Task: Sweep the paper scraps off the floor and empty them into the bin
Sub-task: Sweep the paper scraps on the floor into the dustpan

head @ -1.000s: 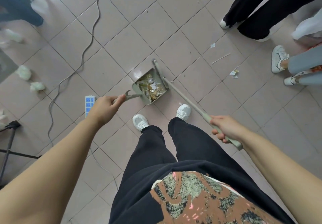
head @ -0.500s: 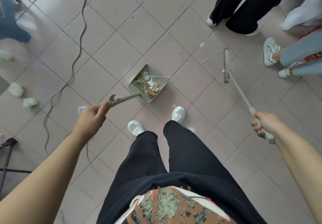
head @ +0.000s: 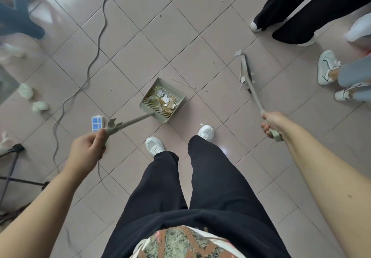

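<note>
My left hand (head: pixel 88 147) grips the end of the long handle of the dustpan (head: pixel 163 101), which sits on the tiled floor (head: pixel 120 42) just ahead of my white shoes, piled with paper scraps (head: pixel 163 102). My right hand (head: pixel 271 122) is wrapped round the broom (head: pixel 250 81) handle, its head planted well to the right of the pan, with a few loose scraps (head: pixel 242 79) lying against it (one sits at its far tip). A grey cable (head: pixel 94 64) snakes past a blue power strip (head: pixel 97 123).
</note>
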